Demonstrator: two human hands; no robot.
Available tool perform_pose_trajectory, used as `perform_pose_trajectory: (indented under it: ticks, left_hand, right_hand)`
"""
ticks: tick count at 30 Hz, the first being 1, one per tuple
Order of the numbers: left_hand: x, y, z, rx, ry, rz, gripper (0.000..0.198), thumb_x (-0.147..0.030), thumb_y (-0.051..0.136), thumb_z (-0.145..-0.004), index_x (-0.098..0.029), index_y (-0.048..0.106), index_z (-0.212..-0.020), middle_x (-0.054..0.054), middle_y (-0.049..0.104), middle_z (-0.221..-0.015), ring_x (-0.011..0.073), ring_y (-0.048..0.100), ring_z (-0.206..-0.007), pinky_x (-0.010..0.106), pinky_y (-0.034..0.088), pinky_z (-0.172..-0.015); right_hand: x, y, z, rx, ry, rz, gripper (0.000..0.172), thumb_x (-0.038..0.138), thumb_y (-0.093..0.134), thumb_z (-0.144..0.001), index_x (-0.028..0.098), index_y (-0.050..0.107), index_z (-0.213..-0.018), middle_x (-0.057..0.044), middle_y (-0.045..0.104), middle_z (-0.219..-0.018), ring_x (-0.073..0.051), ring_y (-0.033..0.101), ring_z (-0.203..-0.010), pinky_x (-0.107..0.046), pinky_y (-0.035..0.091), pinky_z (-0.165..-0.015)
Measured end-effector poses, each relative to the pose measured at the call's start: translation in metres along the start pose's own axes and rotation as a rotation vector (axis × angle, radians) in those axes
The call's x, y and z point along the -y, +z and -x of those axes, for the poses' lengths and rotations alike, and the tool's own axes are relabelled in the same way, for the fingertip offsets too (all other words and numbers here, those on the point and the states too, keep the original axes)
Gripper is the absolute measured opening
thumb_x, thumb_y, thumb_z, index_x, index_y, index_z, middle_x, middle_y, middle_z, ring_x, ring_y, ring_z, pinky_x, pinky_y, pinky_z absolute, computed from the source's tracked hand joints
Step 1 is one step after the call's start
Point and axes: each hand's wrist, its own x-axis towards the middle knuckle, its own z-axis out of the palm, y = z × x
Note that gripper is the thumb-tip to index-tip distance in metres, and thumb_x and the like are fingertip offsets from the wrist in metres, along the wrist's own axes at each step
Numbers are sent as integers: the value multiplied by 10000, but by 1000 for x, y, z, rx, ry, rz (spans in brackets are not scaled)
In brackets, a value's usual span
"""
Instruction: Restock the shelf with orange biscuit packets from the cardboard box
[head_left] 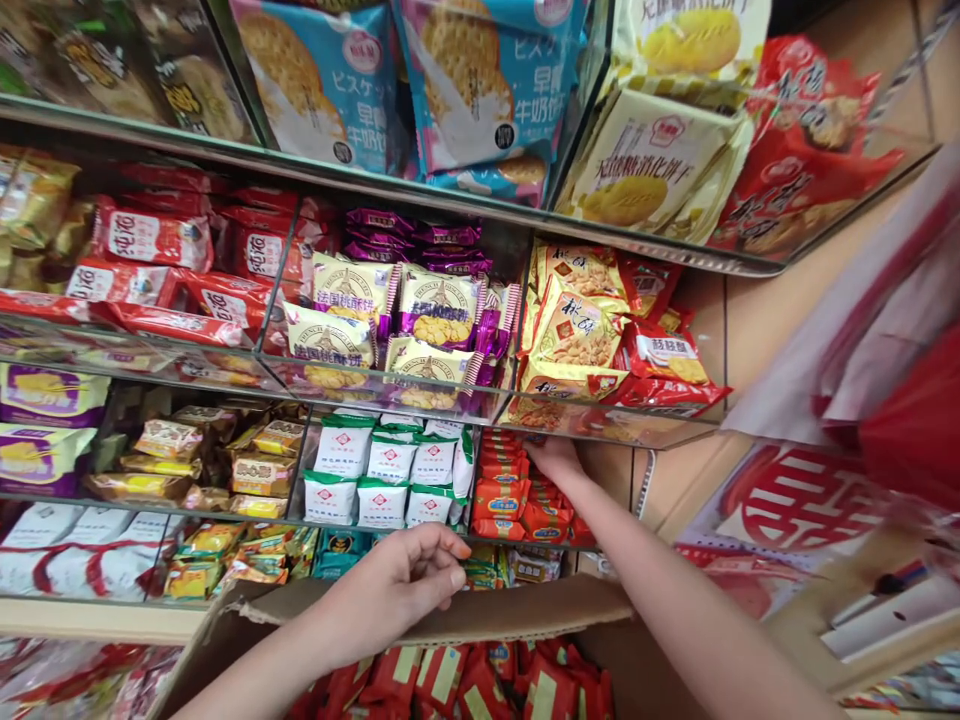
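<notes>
My left hand (409, 580) hovers over the near flap of an open cardboard box (517, 612), its fingers loosely curled and nothing between thumb and fingertips. Inside the box lie many small red packets (480, 690) with pale labels. My right hand (556, 460) reaches into a shelf compartment at the top of a stack of red-orange packets (501, 497). The shelf lip and the packets hide its fingers, so whether it grips one cannot be seen.
White-and-green packets (386, 465) fill the compartment left of the red ones. Above, a clear shelf edge (600, 415) runs close over my right hand, below yellow biscuit bags (577, 325). Red and white hanging packaging (810, 490) stands at the right.
</notes>
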Motion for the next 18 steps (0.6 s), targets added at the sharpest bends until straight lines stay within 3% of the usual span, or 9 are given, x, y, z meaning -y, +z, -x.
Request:
perform_pose_trajectory:
  ticks: [7, 18]
  left_hand:
    - [-3, 0, -1, 32, -55, -24, 277, -410, 532, -759, -171, 499, -894, -34, 478, -680, 112, 477, -651, 230, 336, -595]
    - [-3, 5, -2, 53, -66, -155, 280, -423, 499, -781, -168, 506, -897, -49, 408, -641, 83, 360, -586, 206, 297, -535]
  right_hand:
    - [-10, 1, -4, 28, 15, -30, 317, 320, 582, -705, 175, 616, -984, -89, 597, -1105, -279, 401, -1189, -382, 275, -1004]
    - [-25, 7, -7, 91, -22, -218, 279, 254, 562, -678, 206, 615, -948, -53, 643, -1030, -227, 543, -1036, -362, 398, -907]
